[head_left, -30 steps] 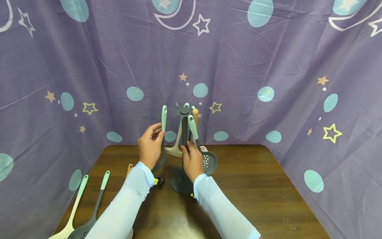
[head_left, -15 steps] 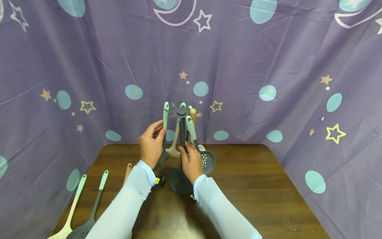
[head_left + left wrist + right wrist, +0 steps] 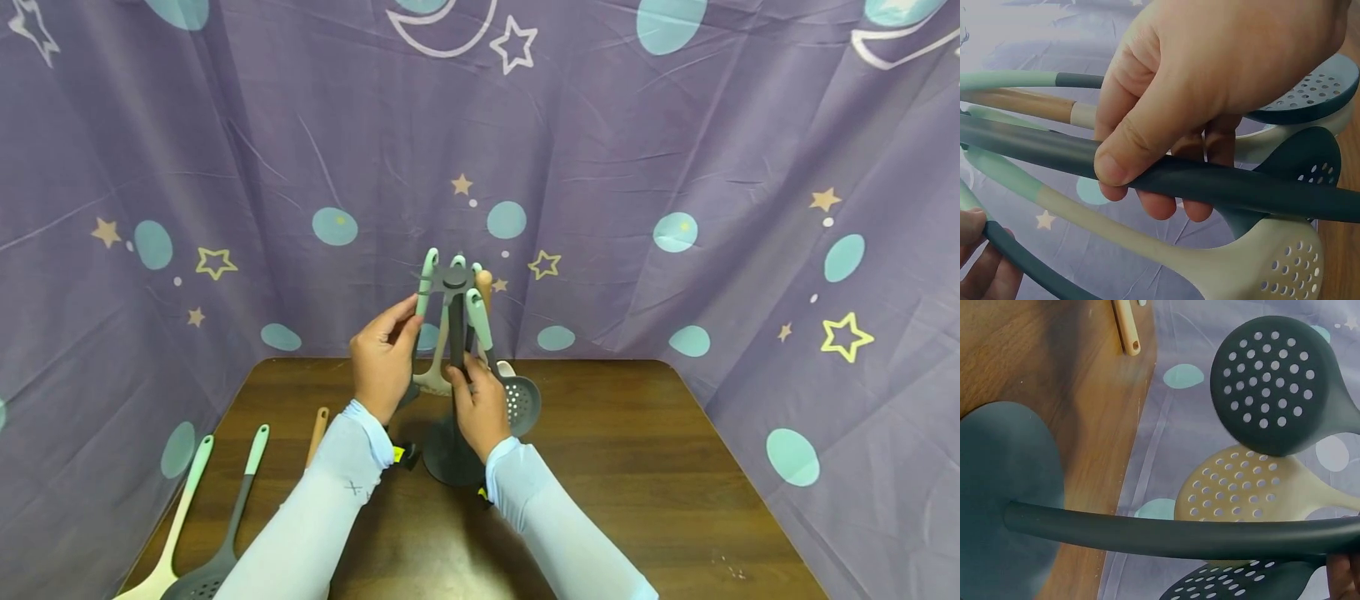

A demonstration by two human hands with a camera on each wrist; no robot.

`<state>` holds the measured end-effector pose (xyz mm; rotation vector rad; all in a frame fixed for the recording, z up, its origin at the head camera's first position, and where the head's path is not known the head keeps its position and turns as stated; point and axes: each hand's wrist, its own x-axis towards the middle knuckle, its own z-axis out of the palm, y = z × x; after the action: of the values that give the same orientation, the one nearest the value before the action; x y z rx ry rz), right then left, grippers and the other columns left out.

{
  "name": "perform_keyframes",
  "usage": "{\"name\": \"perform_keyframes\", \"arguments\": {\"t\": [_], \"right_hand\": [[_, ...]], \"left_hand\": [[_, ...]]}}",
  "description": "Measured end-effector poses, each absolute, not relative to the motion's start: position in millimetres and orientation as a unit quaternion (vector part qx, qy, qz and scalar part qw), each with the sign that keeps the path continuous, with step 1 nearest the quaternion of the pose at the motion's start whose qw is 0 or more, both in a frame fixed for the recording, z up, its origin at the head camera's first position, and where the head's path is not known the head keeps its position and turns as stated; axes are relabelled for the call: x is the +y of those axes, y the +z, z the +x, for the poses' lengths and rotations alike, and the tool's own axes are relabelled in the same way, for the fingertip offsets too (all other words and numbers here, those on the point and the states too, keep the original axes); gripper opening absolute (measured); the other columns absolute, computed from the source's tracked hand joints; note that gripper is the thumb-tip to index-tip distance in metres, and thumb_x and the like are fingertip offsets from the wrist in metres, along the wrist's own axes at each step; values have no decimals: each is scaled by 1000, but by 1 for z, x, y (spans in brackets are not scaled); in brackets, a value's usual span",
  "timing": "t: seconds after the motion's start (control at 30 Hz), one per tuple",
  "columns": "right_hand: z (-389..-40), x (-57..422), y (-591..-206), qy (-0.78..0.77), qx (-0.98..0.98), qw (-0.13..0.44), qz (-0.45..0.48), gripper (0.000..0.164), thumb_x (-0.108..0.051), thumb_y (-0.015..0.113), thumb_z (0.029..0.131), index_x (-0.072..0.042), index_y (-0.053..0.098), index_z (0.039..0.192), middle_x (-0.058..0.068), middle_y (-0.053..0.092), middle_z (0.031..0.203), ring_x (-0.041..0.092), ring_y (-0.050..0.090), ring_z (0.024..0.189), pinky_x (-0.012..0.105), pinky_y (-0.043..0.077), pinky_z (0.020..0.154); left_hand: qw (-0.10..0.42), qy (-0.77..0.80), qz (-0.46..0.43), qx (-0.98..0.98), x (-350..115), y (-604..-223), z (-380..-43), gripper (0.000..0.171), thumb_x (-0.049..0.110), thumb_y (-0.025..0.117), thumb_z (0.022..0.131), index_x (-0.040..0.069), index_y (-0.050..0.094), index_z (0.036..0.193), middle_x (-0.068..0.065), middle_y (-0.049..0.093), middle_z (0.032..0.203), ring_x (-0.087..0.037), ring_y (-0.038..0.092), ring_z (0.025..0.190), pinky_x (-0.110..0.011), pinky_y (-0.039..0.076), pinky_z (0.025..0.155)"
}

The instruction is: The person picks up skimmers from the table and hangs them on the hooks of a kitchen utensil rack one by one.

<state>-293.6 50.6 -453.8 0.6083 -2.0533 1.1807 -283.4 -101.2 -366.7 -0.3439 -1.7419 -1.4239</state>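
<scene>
Upright on the table, the dark utensil stand (image 3: 457, 329) has a round base (image 3: 1010, 462) and a hooked top (image 3: 453, 277). My right hand (image 3: 483, 404) grips its pole (image 3: 1066, 153), thumb on the near side in the left wrist view. My left hand (image 3: 382, 367) pinches a dark skimmer by its mint handle (image 3: 425, 287), whose tip overlaps the stand's left hook. Its perforated head (image 3: 1272, 381) hangs left of the pole. On the stand hang a beige skimmer (image 3: 1291, 265), a dark skimmer (image 3: 521, 404) and a wooden-handled utensil (image 3: 485, 287).
At the table's left lie a beige utensil (image 3: 176, 533) and a dark slotted utensil (image 3: 238, 504), both mint-handled. A wooden handle (image 3: 317, 435) shows beside the left sleeve. Patterned purple cloth (image 3: 600, 167) surrounds the wooden table (image 3: 637, 467).
My left hand has brought the skimmer's handle rightward and slightly up, from apart to the stand's left hook, and the handle now leans toward the pole. My right hand keeps its grip.
</scene>
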Motion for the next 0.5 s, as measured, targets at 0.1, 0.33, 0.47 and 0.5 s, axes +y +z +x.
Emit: {"name": "perform_keyframes", "arguments": {"t": [0.1, 0.33, 0.47, 0.5], "right_hand": [[-295, 50, -453, 455, -787, 344, 233, 24, -21, 65, 103, -6, 70, 121, 9, 74, 104, 25, 72, 94, 43, 59, 80], [-297, 49, -454, 455, -790, 344, 224, 23, -23, 65, 103, -8, 71, 120, 7, 73, 101, 23, 72, 91, 41, 59, 79], [-297, 48, -455, 452, -791, 347, 223, 24, -23, 65, 103, -8, 71, 120, 8, 73, 101, 24, 71, 91, 42, 59, 79], [-298, 48, -455, 453, -790, 347, 223, 24, -23, 65, 103, -8, 71, 121, 8, 73, 102, 24, 72, 92, 42, 59, 80]], "left_hand": [[412, -562, -140, -703, -101, -367, -282, 30, 10, 75, 95, 11, 76, 125, -9, 78, 110, -22, 73, 90, -15, 56, 76], [386, -559, -148, -719, -101, -371, -281, 31, 16, 73, 97, 14, 75, 128, -7, 77, 112, -20, 74, 94, -16, 56, 81], [382, -559, -151, -720, -99, -374, -280, 32, 18, 72, 98, 14, 74, 129, -6, 78, 112, -21, 74, 94, -17, 56, 80], [379, -560, -151, -721, -98, -374, -281, 32, 18, 72, 98, 13, 73, 130, -7, 77, 112, -21, 74, 94, -17, 56, 80]]}}
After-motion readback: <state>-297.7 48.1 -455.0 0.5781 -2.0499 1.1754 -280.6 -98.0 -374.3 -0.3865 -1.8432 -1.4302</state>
